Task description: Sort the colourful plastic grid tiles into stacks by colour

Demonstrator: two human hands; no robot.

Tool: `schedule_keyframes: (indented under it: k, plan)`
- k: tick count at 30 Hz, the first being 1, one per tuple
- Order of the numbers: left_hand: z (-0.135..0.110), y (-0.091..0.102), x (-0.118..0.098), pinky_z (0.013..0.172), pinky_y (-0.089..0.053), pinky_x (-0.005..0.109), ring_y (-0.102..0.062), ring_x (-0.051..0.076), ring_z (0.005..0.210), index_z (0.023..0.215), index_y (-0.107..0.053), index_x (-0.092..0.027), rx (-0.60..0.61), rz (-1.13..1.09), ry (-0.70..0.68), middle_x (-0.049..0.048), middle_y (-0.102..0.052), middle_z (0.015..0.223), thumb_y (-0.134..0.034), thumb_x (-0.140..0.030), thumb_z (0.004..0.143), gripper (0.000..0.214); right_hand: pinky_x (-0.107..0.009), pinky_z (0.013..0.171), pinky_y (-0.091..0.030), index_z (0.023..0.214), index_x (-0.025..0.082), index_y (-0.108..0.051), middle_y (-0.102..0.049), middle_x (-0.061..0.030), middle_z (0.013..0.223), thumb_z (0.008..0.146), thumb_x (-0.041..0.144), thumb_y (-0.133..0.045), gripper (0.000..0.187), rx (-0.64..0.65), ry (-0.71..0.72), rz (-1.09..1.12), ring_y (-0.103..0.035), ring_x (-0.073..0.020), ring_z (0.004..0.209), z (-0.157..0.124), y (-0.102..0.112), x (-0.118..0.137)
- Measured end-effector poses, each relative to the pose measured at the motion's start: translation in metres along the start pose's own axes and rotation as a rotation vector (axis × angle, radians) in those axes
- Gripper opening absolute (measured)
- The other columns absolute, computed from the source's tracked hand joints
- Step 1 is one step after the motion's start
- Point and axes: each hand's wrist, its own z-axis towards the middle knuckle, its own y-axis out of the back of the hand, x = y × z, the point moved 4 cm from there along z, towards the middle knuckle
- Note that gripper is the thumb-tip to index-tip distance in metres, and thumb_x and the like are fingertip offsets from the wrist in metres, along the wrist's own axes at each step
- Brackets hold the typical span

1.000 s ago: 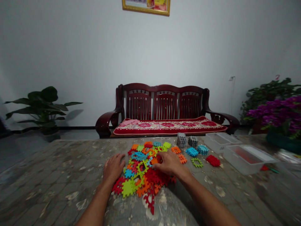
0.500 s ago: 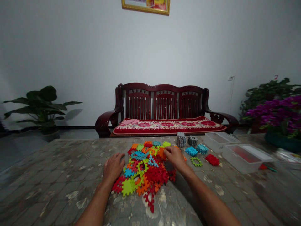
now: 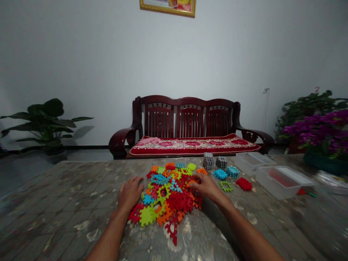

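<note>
A heap of interlocking plastic tiles (image 3: 179,201) in red, orange, lime green and blue lies on the table in front of me. My left hand (image 3: 131,192) rests flat along the heap's left side, fingers stretched out and holding nothing. Over the right side of the heap is my right hand (image 3: 205,185), thumb and index finger apart above red and orange tiles; its other fingers are partly hidden. Beyond this hand lies an orange tile (image 3: 202,171). A red triangular tile (image 3: 172,230) pokes out at the near edge.
Right of the heap stand grey tile stacks (image 3: 208,161), blue stacks (image 3: 220,174), a red stack (image 3: 244,183) and a lime square frame (image 3: 226,186). Clear plastic boxes (image 3: 282,188) sit farther right, near a purple flower pot (image 3: 326,163). A wooden bench (image 3: 190,112) is behind the table.
My right hand has drawn slightly back toward me, and its fingers have spread. The orange tile at its fingertips no longer shows in the same spot; red tiles show there. My left hand stays put.
</note>
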Motion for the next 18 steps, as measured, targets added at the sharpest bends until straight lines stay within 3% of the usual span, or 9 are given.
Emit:
schedule_keyframes:
  k: [4, 10, 14, 18]
  plan:
    - [-0.001, 0.003, -0.0021, 0.112, -0.037, 0.044, -0.057, 0.024, 0.128, 0.125, -0.068, -0.022, -0.008, 0.006, 0.007, 0.0112, -0.065, 0.138, -0.042, -0.026, 0.095, 0.041, -0.026, 0.074, -0.047, 0.103, 0.019, -0.075, -0.077, -0.0025, 0.097, 0.069, 0.025, -0.071, 0.035, 0.053, 0.009, -0.094, -0.068, -0.0226, 0.09, 0.0004, -0.0021, 0.0009]
    - [-0.001, 0.0021, -0.0018, 0.112, -0.038, 0.043, -0.058, 0.024, 0.128, 0.125, -0.069, -0.024, -0.013, 0.005, 0.023, 0.0098, -0.066, 0.137, -0.044, -0.026, 0.094, 0.04, -0.024, 0.068, -0.046, 0.1, 0.021, -0.077, -0.077, 0.0002, 0.093, 0.073, 0.02, -0.064, 0.03, 0.11, 0.028, -0.036, -0.069, -0.0211, 0.087, -0.0029, -0.0061, 0.005]
    - [-0.0008, 0.0007, -0.0004, 0.112, -0.037, 0.042, -0.058, 0.023, 0.128, 0.124, -0.069, -0.026, -0.032, 0.006, 0.025, 0.0086, -0.067, 0.136, -0.045, -0.026, 0.093, 0.039, -0.024, 0.069, -0.047, 0.101, 0.023, -0.077, -0.077, 0.0022, 0.089, 0.065, 0.02, -0.071, 0.036, 0.107, -0.027, -0.068, -0.067, -0.0208, 0.084, -0.0057, -0.0029, 0.0071]
    - [-0.0004, 0.0002, -0.0003, 0.114, -0.036, 0.042, -0.057, 0.023, 0.13, 0.126, -0.068, -0.025, -0.012, 0.02, 0.023, 0.0091, -0.065, 0.138, -0.043, -0.026, 0.094, 0.04, -0.026, 0.071, -0.047, 0.111, 0.02, -0.076, -0.076, 0.0, 0.088, 0.064, 0.025, -0.075, 0.047, 0.122, 0.003, -0.112, -0.067, -0.0212, 0.083, -0.0066, -0.0028, 0.0074]
